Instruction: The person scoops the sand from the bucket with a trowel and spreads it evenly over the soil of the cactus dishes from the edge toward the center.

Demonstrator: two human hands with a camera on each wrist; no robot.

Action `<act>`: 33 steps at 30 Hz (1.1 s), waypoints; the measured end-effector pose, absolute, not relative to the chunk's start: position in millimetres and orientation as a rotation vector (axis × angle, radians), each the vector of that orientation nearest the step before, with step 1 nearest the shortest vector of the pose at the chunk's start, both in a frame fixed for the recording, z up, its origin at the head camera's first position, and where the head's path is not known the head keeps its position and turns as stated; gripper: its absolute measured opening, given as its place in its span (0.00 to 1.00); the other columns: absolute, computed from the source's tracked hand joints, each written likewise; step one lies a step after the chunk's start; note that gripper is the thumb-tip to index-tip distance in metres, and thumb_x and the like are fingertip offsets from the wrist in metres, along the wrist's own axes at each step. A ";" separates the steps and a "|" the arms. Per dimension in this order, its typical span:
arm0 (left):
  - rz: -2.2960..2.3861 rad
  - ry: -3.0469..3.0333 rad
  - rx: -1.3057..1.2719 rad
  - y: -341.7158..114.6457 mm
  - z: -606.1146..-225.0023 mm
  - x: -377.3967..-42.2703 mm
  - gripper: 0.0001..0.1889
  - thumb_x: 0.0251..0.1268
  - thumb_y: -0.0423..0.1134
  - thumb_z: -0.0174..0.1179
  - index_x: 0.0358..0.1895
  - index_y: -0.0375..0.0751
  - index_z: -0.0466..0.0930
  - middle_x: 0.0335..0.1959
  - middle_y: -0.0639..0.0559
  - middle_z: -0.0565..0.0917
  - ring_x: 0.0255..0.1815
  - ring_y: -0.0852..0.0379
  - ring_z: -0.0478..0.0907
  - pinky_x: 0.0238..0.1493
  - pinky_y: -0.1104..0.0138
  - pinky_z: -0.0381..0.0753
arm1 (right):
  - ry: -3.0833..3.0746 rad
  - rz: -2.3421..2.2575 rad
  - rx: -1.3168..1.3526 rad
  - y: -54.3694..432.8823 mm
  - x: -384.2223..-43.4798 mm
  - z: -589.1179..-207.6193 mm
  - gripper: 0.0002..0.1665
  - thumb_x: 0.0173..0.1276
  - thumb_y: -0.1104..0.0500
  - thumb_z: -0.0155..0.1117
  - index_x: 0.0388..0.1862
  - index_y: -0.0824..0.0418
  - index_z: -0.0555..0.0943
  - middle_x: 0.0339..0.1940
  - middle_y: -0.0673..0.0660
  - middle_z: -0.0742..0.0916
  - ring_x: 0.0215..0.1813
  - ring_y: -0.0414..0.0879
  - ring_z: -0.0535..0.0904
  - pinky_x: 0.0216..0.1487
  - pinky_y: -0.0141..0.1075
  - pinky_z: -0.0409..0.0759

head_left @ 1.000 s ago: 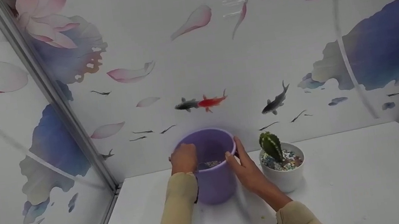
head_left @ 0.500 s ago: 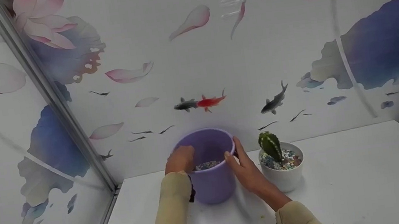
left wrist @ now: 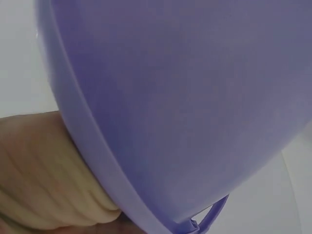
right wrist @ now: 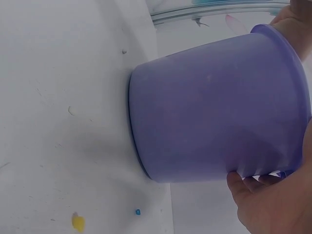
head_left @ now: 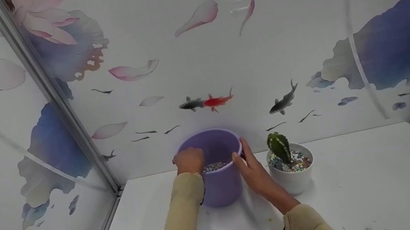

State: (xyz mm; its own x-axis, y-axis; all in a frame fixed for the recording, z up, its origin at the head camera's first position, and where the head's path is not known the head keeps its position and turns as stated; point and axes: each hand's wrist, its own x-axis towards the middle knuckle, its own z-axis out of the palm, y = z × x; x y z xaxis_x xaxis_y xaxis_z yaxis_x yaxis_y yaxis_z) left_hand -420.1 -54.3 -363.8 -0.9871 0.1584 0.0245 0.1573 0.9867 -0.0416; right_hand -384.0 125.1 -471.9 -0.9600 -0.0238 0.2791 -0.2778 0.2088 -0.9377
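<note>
A purple bucket (head_left: 222, 188) stands upright on the white table, with small mixed-colour pebbles (head_left: 215, 166) visible inside. My right hand (head_left: 255, 172) holds its right side, thumb at the rim and fingers along the outer wall. At the left rim, my left hand (head_left: 190, 160) is bent over the opening with knuckles up. The head view hides its fingertips and anything they hold. In the left wrist view, the left hand (left wrist: 46, 170) lies against the bucket's rim (left wrist: 92, 131). The right wrist view shows the right hand's fingers (right wrist: 237, 187) touching the bucket's outer wall.
A cactus (head_left: 279, 148) grows in a white pot (head_left: 295, 180) of coloured pebbles, just right of the right hand. Loose bits, including a yellow one (right wrist: 78, 222) and a blue one (right wrist: 138, 212), lie on the table (head_left: 375, 171). A flower-printed wall (head_left: 241, 62) rises behind the bucket.
My left hand shifted slightly left along the bucket's rim, then back right. My right hand keeps its hold, and the bucket stays in place. The head view has tilted slightly.
</note>
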 end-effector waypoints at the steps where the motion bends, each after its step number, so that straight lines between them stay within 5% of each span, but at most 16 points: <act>1: 0.052 -3.106 -0.247 -54.0 -364.4 -420.9 0.12 0.81 0.30 0.58 0.55 0.33 0.91 0.57 0.37 0.91 0.57 0.36 0.90 0.61 0.39 0.86 | -2.273 1.837 0.292 125.1 -384.2 -472.1 0.48 0.89 0.37 0.47 0.93 0.47 0.37 0.93 0.59 0.51 0.92 0.60 0.49 0.88 0.63 0.54; 10: -0.120 -3.136 -0.322 -65.2 -367.7 -426.0 0.09 0.74 0.27 0.65 0.50 0.37 0.91 0.54 0.38 0.92 0.55 0.36 0.90 0.60 0.36 0.86 | -2.252 1.863 0.326 120.8 -382.3 -472.5 0.48 0.90 0.38 0.47 0.93 0.48 0.36 0.94 0.58 0.49 0.92 0.60 0.48 0.87 0.62 0.55; 21: -0.096 -3.155 -0.482 -74.2 -362.5 -433.5 0.02 0.73 0.28 0.67 0.41 0.37 0.87 0.45 0.42 0.92 0.44 0.48 0.86 0.56 0.49 0.88 | -2.233 1.787 0.292 119.4 -381.1 -472.3 0.44 0.90 0.41 0.47 0.93 0.47 0.42 0.93 0.58 0.53 0.91 0.62 0.54 0.85 0.62 0.60; 28: -0.209 -3.189 -0.521 -78.1 -363.2 -439.2 0.06 0.74 0.32 0.68 0.49 0.38 0.89 0.50 0.45 0.92 0.55 0.44 0.88 0.62 0.48 0.86 | -2.237 1.775 0.294 120.2 -379.2 -470.7 0.44 0.90 0.40 0.46 0.93 0.49 0.41 0.94 0.58 0.52 0.91 0.62 0.53 0.87 0.61 0.58; 33: -0.224 -3.200 -0.552 -81.7 -364.4 -441.2 0.06 0.71 0.37 0.73 0.46 0.39 0.91 0.44 0.48 0.93 0.46 0.49 0.88 0.57 0.50 0.88 | -2.216 1.806 0.316 119.2 -380.1 -473.2 0.44 0.90 0.40 0.46 0.93 0.49 0.41 0.94 0.58 0.51 0.91 0.62 0.52 0.86 0.62 0.59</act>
